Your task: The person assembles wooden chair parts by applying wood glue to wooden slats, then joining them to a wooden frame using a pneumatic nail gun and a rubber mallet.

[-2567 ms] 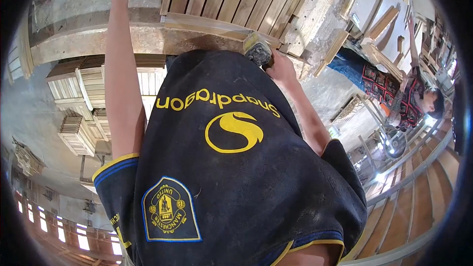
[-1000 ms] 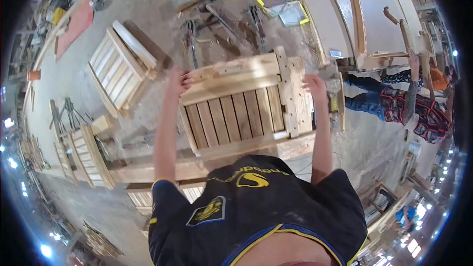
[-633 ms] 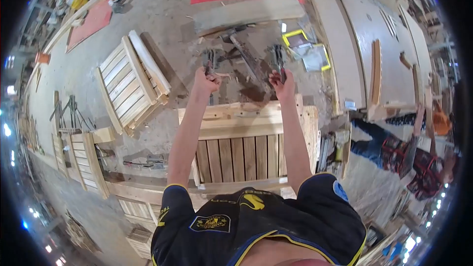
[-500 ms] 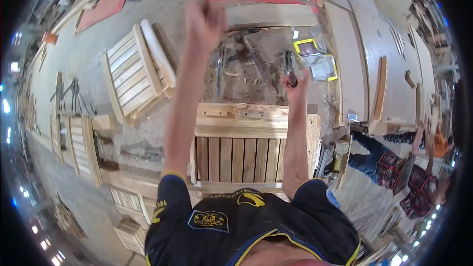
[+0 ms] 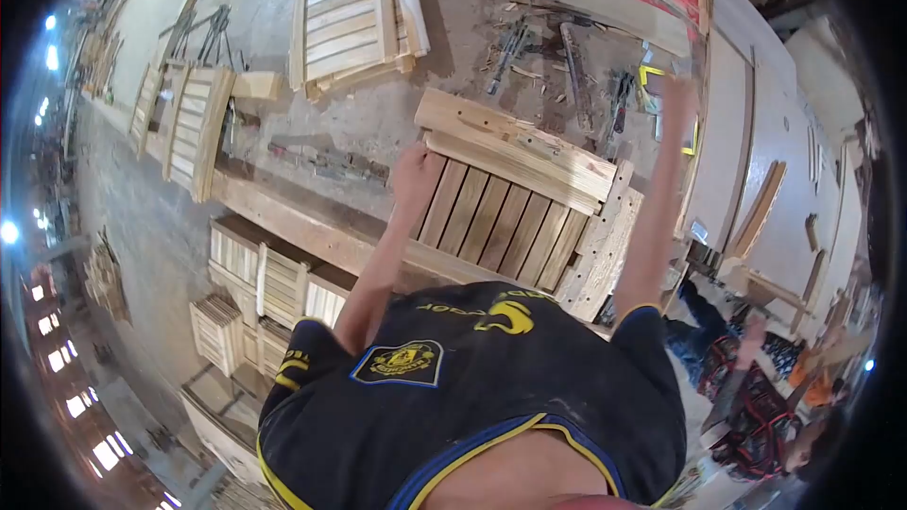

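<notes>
A slatted wooden panel lies in front of me on the workbench. At its left edge my left hand is closed, with fingers curled against the edge of the frame. My right hand is raised beyond the panel's right end, over the yellow-edged sheets. Motion smears its fingers, so its hold cannot be made out. A dark hand tool, perhaps pliers, lies on the bench left of that hand. A board with holes runs along the panel's right side.
More slatted panels are stacked at upper left. Tools and wood scraps litter the bench beyond the panel. Large pale sheets stretch along the right. Another person is at lower right. Slatted pieces stand at lower left.
The view has turned toward the left. My left hand has come back from the far side to the panel's left edge. My right hand has left the dark tool and moved right.
</notes>
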Available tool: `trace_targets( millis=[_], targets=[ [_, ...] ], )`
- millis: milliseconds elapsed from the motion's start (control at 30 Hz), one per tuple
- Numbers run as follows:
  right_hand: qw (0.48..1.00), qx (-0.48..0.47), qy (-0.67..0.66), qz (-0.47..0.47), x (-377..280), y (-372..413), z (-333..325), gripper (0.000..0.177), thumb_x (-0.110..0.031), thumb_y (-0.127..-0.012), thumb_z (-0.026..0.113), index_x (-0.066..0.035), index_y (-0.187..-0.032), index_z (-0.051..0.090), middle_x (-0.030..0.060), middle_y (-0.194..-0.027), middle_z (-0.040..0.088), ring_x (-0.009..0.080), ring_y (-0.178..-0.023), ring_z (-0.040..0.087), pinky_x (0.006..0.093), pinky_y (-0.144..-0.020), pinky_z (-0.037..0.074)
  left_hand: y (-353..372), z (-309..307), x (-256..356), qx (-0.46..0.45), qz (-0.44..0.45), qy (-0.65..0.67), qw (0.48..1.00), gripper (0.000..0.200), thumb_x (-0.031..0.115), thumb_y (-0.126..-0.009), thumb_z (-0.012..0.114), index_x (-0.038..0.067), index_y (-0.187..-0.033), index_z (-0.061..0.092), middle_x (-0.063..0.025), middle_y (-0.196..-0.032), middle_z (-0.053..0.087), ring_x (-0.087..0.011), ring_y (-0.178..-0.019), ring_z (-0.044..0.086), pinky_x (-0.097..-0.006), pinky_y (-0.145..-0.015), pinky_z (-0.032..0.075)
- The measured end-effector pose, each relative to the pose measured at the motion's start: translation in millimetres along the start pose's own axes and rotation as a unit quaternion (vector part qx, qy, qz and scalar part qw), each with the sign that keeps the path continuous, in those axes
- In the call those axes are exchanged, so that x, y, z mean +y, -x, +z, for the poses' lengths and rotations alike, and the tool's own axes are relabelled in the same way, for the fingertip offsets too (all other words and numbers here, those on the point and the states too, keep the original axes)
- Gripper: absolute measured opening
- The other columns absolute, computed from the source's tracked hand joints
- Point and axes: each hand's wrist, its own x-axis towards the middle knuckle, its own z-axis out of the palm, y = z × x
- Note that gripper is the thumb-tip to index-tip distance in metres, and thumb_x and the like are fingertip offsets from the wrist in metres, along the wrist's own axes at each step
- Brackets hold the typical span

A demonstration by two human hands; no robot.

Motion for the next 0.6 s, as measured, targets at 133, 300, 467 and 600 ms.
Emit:
trace_targets(
  millis=[133,300,467,600],
  targets=[
    [0.765,-0.299,-0.460,0.336,67.3,94.2,108.1,0.042,-0.044,-0.086,0.058,-0.007,-0.106,0.060,0.0067,-0.072,0.061,0.0197,-0.074,0.062,0.0350,-0.060,0.048,77.4,-13.2,-88.7,0.085,-0.085,-0.340,0.933,0.046,0.026,-0.080,0.056,0.000,-0.117,0.047,-0.0245,-0.109,0.049,-0.0416,-0.099,0.049,-0.0504,-0.085,0.040],
    [0.511,-0.295,-0.723,0.360,49.5,105.1,116.2,0.036,-0.045,-0.084,0.059,-0.010,-0.079,0.064,0.0066,-0.082,0.067,0.0216,-0.072,0.062,0.0357,-0.060,0.049,109.4,5.1,-103.3,0.054,-0.048,-0.309,0.948,0.044,0.026,-0.080,0.056,0.001,-0.115,0.048,-0.0233,-0.111,0.049,-0.0386,-0.100,0.050,-0.0493,-0.083,0.041],
    [0.540,-0.240,-0.725,0.354,33.5,77.4,99.6,0.037,-0.047,-0.077,0.068,-0.014,-0.080,0.052,0.0054,-0.062,0.056,0.0188,-0.060,0.055,0.0318,-0.052,0.045,76.1,-9.2,-119.2,-0.008,-0.065,-0.302,0.951,0.022,0.024,-0.083,0.055,0.006,-0.094,0.051,-0.0151,-0.087,0.061,-0.0343,-0.080,0.062,-0.0466,-0.067,0.048],
    [0.566,-0.247,-0.704,0.351,9.5,105.4,58.6,0.043,-0.049,-0.076,0.070,-0.014,-0.088,0.047,0.0055,-0.063,0.054,0.0173,-0.058,0.051,0.0308,-0.050,0.042,75.6,-12.5,-123.8,0.034,-0.035,-0.239,0.970,0.017,0.020,-0.080,0.058,0.007,-0.090,0.053,-0.0130,-0.083,0.060,-0.0335,-0.080,0.061,-0.0459,-0.068,0.049]
  ],
)
